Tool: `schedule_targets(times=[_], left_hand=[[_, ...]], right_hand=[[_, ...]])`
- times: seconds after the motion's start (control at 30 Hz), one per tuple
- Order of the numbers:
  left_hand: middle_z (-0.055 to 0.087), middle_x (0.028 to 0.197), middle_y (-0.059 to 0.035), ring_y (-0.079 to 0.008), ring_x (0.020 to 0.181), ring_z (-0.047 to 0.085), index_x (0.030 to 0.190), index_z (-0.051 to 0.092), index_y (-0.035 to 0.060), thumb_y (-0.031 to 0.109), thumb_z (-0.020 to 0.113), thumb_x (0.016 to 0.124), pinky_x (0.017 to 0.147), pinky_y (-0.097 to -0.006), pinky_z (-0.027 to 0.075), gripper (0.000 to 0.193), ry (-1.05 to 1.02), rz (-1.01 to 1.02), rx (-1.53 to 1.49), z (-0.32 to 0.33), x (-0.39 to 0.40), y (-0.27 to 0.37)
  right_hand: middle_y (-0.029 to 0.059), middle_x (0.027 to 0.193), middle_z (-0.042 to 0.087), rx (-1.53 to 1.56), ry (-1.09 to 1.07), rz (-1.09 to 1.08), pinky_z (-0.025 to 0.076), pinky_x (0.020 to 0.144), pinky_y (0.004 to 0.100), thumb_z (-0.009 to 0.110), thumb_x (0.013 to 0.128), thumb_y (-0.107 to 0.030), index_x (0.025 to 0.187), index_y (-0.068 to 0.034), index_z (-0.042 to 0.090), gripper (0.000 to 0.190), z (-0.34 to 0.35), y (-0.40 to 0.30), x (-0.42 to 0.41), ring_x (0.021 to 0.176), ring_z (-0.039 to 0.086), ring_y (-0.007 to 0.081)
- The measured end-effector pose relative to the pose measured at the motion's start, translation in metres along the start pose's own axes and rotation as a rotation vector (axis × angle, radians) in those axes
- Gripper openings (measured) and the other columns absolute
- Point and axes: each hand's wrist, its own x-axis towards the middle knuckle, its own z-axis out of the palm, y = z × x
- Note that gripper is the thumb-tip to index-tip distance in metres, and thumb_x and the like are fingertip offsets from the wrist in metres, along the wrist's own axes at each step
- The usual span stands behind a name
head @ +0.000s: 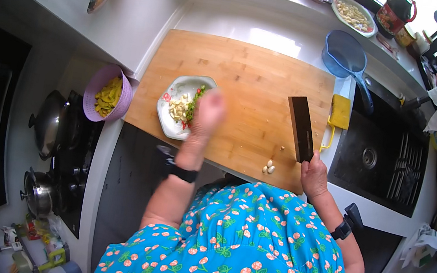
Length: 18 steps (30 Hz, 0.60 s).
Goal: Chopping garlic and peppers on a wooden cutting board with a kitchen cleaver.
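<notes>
My right hand (314,175) grips the handle of a dark cleaver (301,128), its blade held over the right side of a wooden cutting board (249,77). Blurred by motion, my left hand (210,111) is over the right rim of a white plate (165,121); whether it holds anything is hidden. Chopped garlic (179,108) lies on the plate beside cut green and red chilli (194,105), part of which my hand covers. Several whole peeled garlic cloves (268,168) rest near the board's front edge, left of my right hand.
Left of the board stands a lilac basket (123,100) of yellow sliced food (109,95), near a lidded pan (51,125) on the stove. To the right are a yellow sponge (340,111), a dark sink (360,176) and a blue dipper (342,55).
</notes>
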Motion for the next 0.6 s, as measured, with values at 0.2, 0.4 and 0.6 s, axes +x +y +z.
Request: schedule_targets(times=[0.2,0.4,0.6], left_hand=[[0.062,0.069,-0.0117,-0.0224,0.063,0.061,0.077,0.06,0.0019,0.007,0.053,0.075,0.061,-0.0348,0.048,0.009,0.506,0.255,1.057,-0.094,0.005,0.0],[0.064,0.077,-0.0151,-0.0265,0.072,0.063,0.081,0.06,-0.0011,0.007,0.051,0.078,0.067,-0.036,0.048,0.012,0.541,0.29,0.779,-0.114,0.002,-0.019],[0.063,0.082,-0.015,-0.0249,0.075,0.061,0.089,0.057,-0.0027,0.002,0.047,0.082,0.066,-0.033,0.049,0.013,0.625,0.478,0.869,-0.085,-0.017,-0.017]], right_hand=[[0.0246,0.061,0.053,-0.035,-0.038,-0.017,0.046,0.058,0.0486,0.05,0.076,-0.004,0.089,0.003,0.038,0.019,0.002,-0.003,0.001,0.061,0.055,0.0419],[0.0243,0.061,0.053,-0.035,-0.018,-0.025,0.046,0.058,0.0486,0.05,0.076,-0.005,0.09,0.002,0.039,0.019,0.002,-0.003,0.0,0.062,0.055,0.0419],[0.0238,0.061,0.053,-0.038,-0.016,-0.017,0.046,0.057,0.0483,0.05,0.076,-0.005,0.09,0.002,0.039,0.019,0.0,0.0,-0.004,0.062,0.055,0.0416]])
